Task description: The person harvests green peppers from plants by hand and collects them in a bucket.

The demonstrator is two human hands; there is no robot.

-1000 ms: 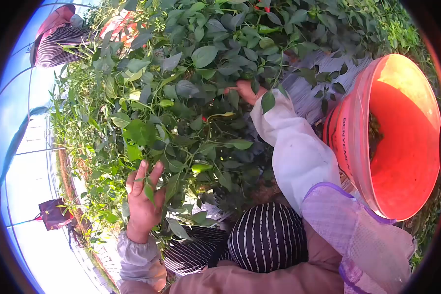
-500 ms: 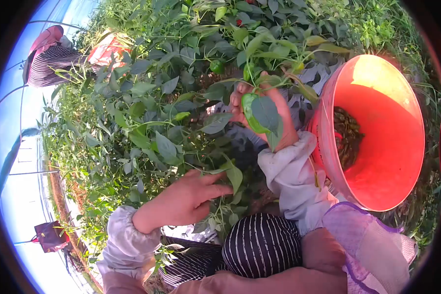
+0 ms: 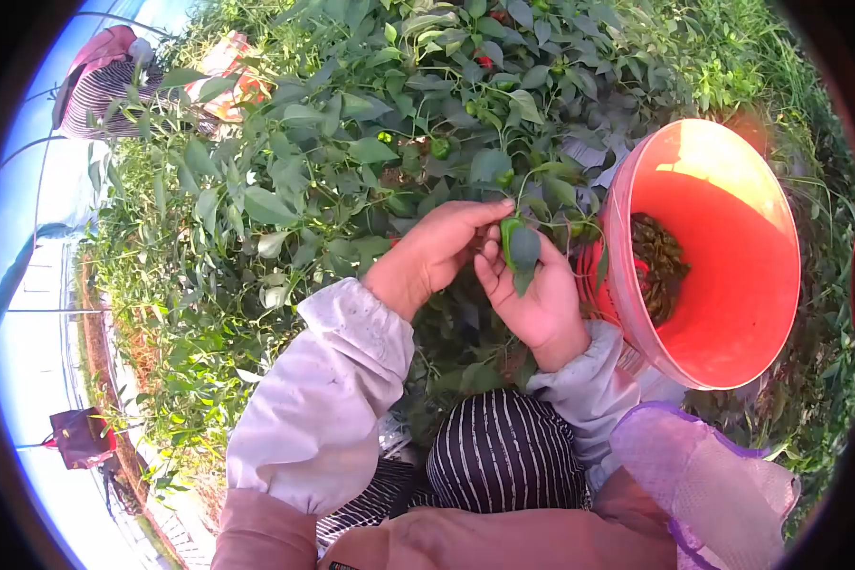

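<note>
A green pepper [image 3: 509, 234] hangs among the leaves, partly covered by a dark green leaf [image 3: 524, 249]. My right hand [image 3: 547, 306] cups it from below, fingers curled around it. From the left, my left hand [image 3: 435, 249] meets it at the top, its fingertips pinched together at the pepper's stem; the exact contact is partly hidden. Pepper plants [image 3: 351, 161] surround both hands, and another green pepper [image 3: 440, 148] shows farther back.
A red bucket [image 3: 746, 285] lies tilted at my right, with a pile of dark green produce [image 3: 660, 271] inside. A lilac mesh cloth [image 3: 703, 480] is near my right arm. Another person [image 3: 109, 95] bends at the far left beside a reddish bag [image 3: 230, 81]. A dark bag [image 3: 84, 437] is at lower left.
My left hand has left the lower leaves and moved up and right to the pepper. My right hand, with the pepper, sits lower in view.
</note>
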